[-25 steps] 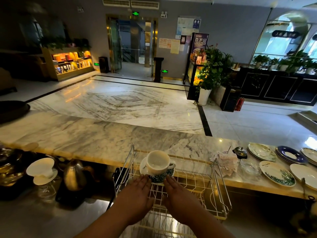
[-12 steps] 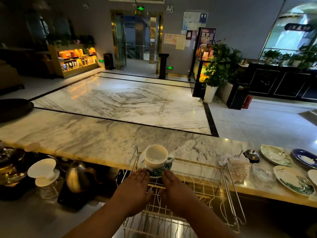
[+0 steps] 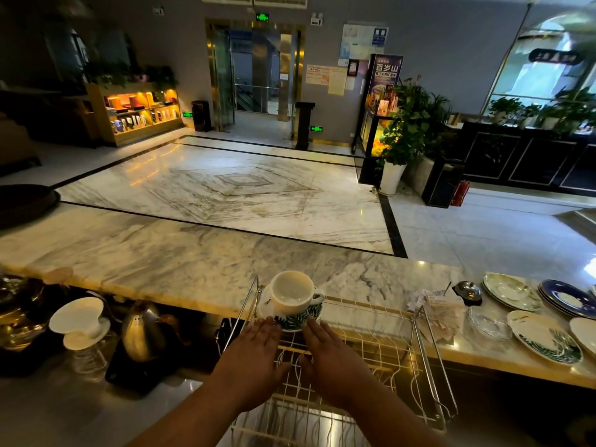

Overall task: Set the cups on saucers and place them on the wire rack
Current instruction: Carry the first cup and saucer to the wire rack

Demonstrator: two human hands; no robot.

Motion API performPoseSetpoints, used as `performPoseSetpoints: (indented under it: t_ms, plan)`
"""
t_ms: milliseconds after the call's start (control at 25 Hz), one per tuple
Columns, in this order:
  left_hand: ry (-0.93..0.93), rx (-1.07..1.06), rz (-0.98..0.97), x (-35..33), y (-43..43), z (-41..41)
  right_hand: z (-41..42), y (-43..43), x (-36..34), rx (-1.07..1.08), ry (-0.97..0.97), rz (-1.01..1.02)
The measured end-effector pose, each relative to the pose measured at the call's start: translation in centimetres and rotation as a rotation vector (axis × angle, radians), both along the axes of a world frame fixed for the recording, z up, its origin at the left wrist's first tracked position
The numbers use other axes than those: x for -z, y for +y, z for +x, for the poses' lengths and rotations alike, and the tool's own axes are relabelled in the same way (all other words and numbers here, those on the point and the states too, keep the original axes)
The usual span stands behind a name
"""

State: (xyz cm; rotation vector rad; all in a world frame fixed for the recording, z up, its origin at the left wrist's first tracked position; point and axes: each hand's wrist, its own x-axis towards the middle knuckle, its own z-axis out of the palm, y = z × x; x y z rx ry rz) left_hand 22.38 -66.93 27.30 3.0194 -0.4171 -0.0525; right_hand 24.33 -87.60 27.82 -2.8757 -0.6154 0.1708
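A white cup [image 3: 292, 296] with a green leaf band stands upright on its matching saucer [image 3: 263, 306] at the far left corner of the wire rack [image 3: 380, 350]. My left hand [image 3: 254, 356] and my right hand [image 3: 332, 362] lie palm down over the rack, side by side. The fingertips of both hands rest against the saucer's near edge, and neither hand grips anything. The cup is empty, with its handle pointing right.
Loose saucers and plates lie on the marble counter [image 3: 161, 262] at right: a leaf-patterned one [image 3: 545, 340], a pale stack [image 3: 511, 291] and a blue one [image 3: 567, 298]. A glass dish [image 3: 488, 322] and papers [image 3: 432, 311] sit by the rack. A kettle [image 3: 142, 337] and a dripper [image 3: 79, 319] stand at left.
Both hands have slid forward a little with the saucer, which now sits closer to the rack's far left corner. My view has shifted slightly.
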Motion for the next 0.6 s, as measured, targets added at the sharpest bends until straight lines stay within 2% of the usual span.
performPoseSetpoints:
  t_ms: [600]
  plan:
    - [0.009,0.161,-0.027,0.0,0.2,-6.8,-10.8,-2.2,-2.9,0.157,-0.006,-0.102]
